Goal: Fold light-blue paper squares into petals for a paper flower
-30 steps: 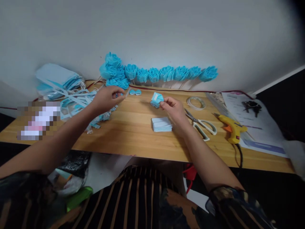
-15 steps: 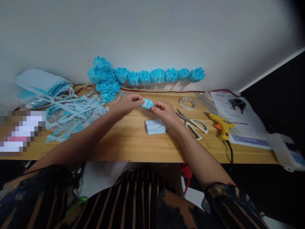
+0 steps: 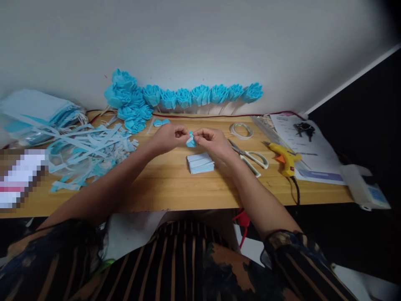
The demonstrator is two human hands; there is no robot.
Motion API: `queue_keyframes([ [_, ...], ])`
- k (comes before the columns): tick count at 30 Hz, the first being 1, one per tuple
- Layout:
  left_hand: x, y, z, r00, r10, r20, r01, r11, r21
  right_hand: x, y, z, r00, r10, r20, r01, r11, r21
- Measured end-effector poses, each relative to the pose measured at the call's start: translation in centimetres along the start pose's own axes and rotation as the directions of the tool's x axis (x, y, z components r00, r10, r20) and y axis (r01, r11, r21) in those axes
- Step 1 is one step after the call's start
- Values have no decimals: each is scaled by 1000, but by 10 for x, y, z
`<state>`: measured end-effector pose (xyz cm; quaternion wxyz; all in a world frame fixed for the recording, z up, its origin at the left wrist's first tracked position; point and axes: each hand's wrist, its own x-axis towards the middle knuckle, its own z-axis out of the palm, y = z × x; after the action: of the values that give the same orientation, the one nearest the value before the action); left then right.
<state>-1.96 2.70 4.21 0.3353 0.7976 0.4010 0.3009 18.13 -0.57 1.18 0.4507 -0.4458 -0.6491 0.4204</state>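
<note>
Pinching from opposite sides, the person's two bare hands meet above the middle of the pale wooden tabletop [image 3: 175, 188], and the legend runs from left to right. Far to the left of the left hand lies a loose heap of cut light-blue mask strips [image 3: 90, 146], with a stack of flat blue face masks [image 3: 37, 110] beyond it. Beyond the left hand, against the white wall, stands a row of finished blue fabric flowers [image 3: 184, 95]. The left hand [image 3: 167, 138] has its fingers curled, thumb and forefinger closed on the left edge of a small folded light-blue fabric piece [image 3: 190, 141]. That piece sits directly between the two hands, held just above the table, not resting on it. It is too small and bunched to give a long axis with confidence. The right hand [image 3: 211, 141] grips the piece's right edge with thumb and fingertips, the remaining fingers folded. Both hands touch the piece, so neither is the nearer. Just toward the person from the right hand lies a neat stack of folded light-blue rectangles [image 3: 200, 162], apart from both hands. Right of the right hand lie white-handled scissors [image 3: 250, 156], beyond them a ring of clear tape [image 3: 241, 129], and further right a yellow hot-glue gun [image 3: 283, 156] beside printed paper sheets [image 3: 313, 163].
</note>
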Motion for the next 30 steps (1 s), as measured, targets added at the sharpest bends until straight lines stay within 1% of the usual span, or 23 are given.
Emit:
queue_keyframes([
  [3,4,-3,2,1000,0,-4,0,1000,7,-1,1,0,1000,14,-13,-15,1000,-18],
  [5,6,-5,4,999,21,-25,-20,999,27,-2,1,1,999,20,-30,-21,999,-36],
  [6,6,-6,5,997,45,-59,-42,998,50,-2,2,1,999,20,-40,-22,999,-44],
  [8,4,-5,8,975,119,-189,-93,986,139,-1,3,3,997,13,-73,-16,999,-42],
  [10,-1,-3,11,922,208,-326,-123,957,264,0,3,4,992,7,-122,-10,1000,-26],
  [11,-4,-2,12,899,245,-362,-128,939,318,0,3,5,989,5,-147,-8,1000,-23],
  [12,-8,-1,14,889,272,-368,-135,924,358,0,2,6,986,2,-169,-6,1000,-25],
  [14,-13,0,19,899,292,-328,-150,906,397,-1,0,8,979,-9,-205,-2,999,-51],
  [16,-16,0,24,916,274,-292,-143,905,401,-3,-2,9,972,-31,-234,9,996,-93],
  [18,-16,-2,28,925,242,-293,-114,912,393,-4,-5,10,968,-51,-247,18,991,-133],
  [23,-15,-6,31,924,194,-330,-61,926,373,-6,-8,13,966,-94,-243,46,979,-199],
  [30,-16,-3,29,935,164,-316,-42,932,360,-7,-8,16,962,-149,-230,89,964,-250],
])
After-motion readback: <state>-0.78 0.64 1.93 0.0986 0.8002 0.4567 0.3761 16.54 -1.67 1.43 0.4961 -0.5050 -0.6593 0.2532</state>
